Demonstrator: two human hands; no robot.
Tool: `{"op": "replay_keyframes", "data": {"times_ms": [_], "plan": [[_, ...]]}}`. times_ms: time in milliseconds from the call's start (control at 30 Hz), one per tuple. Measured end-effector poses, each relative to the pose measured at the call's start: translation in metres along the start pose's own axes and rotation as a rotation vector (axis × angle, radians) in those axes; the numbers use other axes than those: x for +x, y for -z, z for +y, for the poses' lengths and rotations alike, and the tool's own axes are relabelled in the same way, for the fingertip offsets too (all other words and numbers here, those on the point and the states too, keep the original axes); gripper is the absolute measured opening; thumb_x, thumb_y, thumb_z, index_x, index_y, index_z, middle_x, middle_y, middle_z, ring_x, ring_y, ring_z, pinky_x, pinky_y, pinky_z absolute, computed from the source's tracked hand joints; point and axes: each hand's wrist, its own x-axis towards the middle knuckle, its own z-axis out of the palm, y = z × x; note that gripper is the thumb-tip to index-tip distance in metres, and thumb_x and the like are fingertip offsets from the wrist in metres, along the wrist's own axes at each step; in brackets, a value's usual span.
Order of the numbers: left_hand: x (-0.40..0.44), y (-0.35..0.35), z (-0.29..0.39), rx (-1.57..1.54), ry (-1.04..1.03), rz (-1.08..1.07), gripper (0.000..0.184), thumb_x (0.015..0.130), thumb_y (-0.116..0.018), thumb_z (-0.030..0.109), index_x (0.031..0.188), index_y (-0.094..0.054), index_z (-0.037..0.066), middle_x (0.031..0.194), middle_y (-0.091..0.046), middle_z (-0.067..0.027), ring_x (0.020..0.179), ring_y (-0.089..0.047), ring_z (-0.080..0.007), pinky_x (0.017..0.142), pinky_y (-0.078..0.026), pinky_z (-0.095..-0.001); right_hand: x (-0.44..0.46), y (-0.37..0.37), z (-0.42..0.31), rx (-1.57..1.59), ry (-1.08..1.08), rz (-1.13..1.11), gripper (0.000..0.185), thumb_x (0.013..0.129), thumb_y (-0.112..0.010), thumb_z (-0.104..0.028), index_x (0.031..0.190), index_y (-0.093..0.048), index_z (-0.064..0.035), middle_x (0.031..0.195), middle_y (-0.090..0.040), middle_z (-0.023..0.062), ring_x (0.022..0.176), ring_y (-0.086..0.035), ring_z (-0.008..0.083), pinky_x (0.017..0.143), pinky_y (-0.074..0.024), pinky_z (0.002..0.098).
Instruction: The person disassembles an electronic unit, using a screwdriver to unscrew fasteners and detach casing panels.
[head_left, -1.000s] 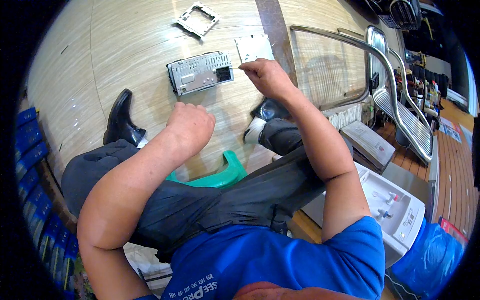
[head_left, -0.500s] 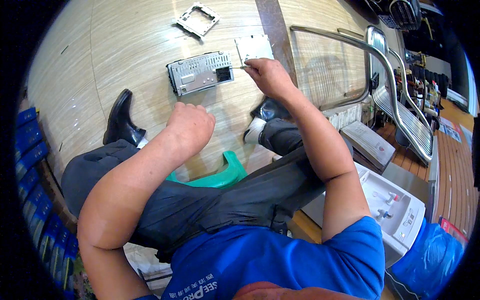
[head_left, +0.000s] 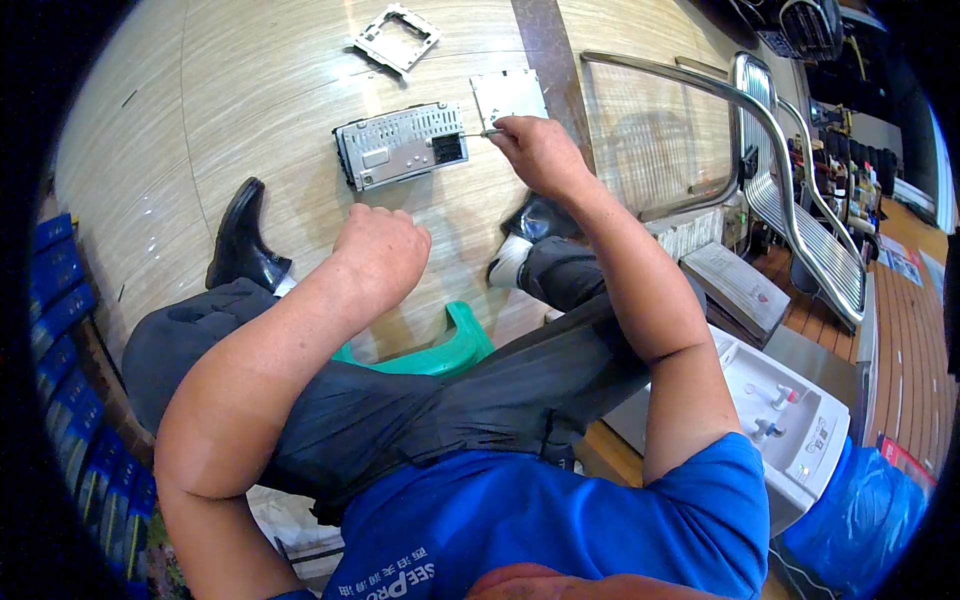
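Observation:
A car stereo [head_left: 405,148] in a perforated metal case lies on the tiled floor, with a dark socket at its right end. My right hand [head_left: 540,155] is closed on a thin screwdriver [head_left: 489,133], whose shaft reaches left to the stereo's right end. Whether its tip touches the case I cannot tell. Just in front of the stereo, my left hand [head_left: 385,245] is curled into a fist. Its fingertips are turned away, so anything inside is hidden. Beyond my right hand lies a flat metal cover plate [head_left: 508,92], partly hidden by it.
A metal frame [head_left: 397,40] lies farther off on the floor. A green plastic stool [head_left: 440,355] shows beneath my legs. To the right are a metal bench [head_left: 790,190], a cardboard box [head_left: 737,285] and a water dispenser [head_left: 815,440]. Blue boxes [head_left: 65,290] line the left.
Almost nothing differs. The screwdriver in my right hand has shifted very slightly at the stereo's right end; my left hand and the stereo stay in place.

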Motion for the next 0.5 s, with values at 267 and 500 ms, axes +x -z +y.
{"op": "replay_keyframes", "data": {"times_ms": [267, 500], "plan": [[-0.0006, 0.0026, 0.0004, 0.026, -0.006, -0.021, 0.016, 0.088, -0.060, 0.013, 0.100, -0.068, 0.007, 0.098, -0.069, -0.0126, 0.095, -0.069, -0.0293, 0.081, -0.053, -0.0448, -0.0014, -0.0009, -0.0003, 0.031, 0.047, 0.050, 0.026, 0.093, -0.064, -0.021, 0.112, -0.072, -0.0054, 0.101, -0.071, 0.0223, 0.095, -0.068, 0.0395, 0.083, -0.0542, 0.0452], [-0.0003, 0.0002, 0.0002, 0.013, -0.004, -0.006, 0.016, 0.088, -0.060, 0.013, 0.100, -0.068, 0.007, 0.098, -0.069, -0.0125, 0.095, -0.069, -0.0295, 0.083, -0.053, -0.0449, -0.0006, -0.0038, 0.0018, 0.048, 0.052, 0.027, 0.025, 0.093, -0.062, -0.015, 0.114, -0.072, -0.0079, 0.104, -0.071, 0.0219, 0.096, -0.068, 0.0388, 0.085, -0.0547, 0.0442]]}}
